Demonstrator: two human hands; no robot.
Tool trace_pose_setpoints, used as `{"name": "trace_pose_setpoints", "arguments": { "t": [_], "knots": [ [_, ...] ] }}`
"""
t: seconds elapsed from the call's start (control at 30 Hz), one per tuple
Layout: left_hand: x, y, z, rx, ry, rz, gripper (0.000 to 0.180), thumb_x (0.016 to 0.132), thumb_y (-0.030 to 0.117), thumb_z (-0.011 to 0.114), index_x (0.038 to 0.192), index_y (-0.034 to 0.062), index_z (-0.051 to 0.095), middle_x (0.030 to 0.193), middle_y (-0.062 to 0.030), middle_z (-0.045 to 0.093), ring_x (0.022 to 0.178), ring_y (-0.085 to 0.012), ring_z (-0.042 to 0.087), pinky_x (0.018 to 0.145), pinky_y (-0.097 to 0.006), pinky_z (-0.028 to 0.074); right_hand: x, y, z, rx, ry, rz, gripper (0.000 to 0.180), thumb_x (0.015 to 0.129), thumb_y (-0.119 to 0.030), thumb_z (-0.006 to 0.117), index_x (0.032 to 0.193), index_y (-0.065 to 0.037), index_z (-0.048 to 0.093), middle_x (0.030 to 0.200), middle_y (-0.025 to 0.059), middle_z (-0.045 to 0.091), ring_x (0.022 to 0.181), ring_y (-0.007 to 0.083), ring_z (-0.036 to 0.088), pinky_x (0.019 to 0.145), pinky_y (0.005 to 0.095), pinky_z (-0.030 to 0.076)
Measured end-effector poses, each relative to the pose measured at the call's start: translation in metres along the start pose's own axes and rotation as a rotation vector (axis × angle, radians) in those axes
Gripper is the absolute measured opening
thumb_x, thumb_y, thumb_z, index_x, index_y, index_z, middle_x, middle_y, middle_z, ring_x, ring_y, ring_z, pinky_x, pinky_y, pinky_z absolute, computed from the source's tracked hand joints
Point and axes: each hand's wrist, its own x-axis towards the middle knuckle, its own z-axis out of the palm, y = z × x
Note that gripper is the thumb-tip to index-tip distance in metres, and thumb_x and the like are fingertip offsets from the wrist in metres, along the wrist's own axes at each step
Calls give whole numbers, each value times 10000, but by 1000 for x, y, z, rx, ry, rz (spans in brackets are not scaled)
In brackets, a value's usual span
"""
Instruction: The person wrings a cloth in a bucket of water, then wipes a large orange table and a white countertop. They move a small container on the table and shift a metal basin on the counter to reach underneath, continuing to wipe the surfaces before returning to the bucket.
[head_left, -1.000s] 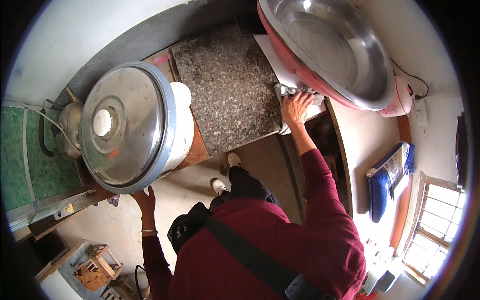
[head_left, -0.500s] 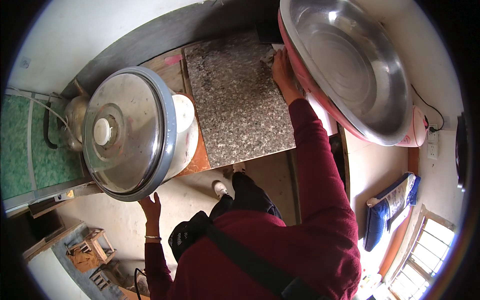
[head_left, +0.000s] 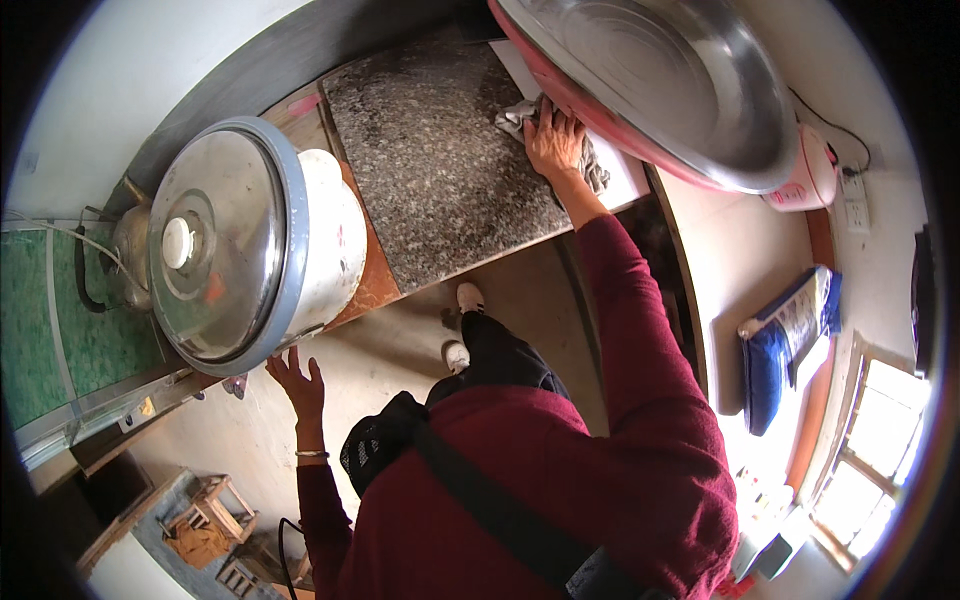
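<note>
Cloth [head_left: 514, 118] at the tabletop's [head_left: 430, 170] right edge: my right hand [head_left: 556, 143] splays flat, probably for even pressure; left hand [head_left: 298, 385] splayed, empty.

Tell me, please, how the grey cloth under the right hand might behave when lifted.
The grey cloth would probably hang limp, since it lies crumpled beneath the right hand. It is likely light, as its folds look thin.

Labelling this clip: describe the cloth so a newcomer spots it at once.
Find the speckled slab at top centre, then its right edge, beside the big metal basin. The cloth lies there under the right hand. It's crumpled and greyish-white, unlike the flat, dark slab and shiny basin.
</note>
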Motion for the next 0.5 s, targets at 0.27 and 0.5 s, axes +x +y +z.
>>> {"name": "trace_pose_setpoints", "arguments": {
  "t": [0.27, 0.5],
  "knots": [
    [-25, -6, -23, -68, 11, 54, 509, 784, 80, 594, 1282, 78, 484, 1351, -148, 347, 1301, -392, 230, 1076, -530, 195, -93, 66, -43, 152, 15, 231, 390, 892, -227, 497, 1236, -45, 478, 1389, 155, 403, 1341, 303, 284, 1063, 477, 257],
    [-31, 14, -14, -224, 24, 185, 492, 766, 69, 597, 1250, 56, 514, 1330, -163, 394, 1293, -398, 254, 1073, -507, 206, -175, 92, -120, 623, -107, 730, 239, 830, 13, 524, 1067, -3, 551, 981, 122, 620, 882, 284, 588, 778, 341, 479]
  ]
}}
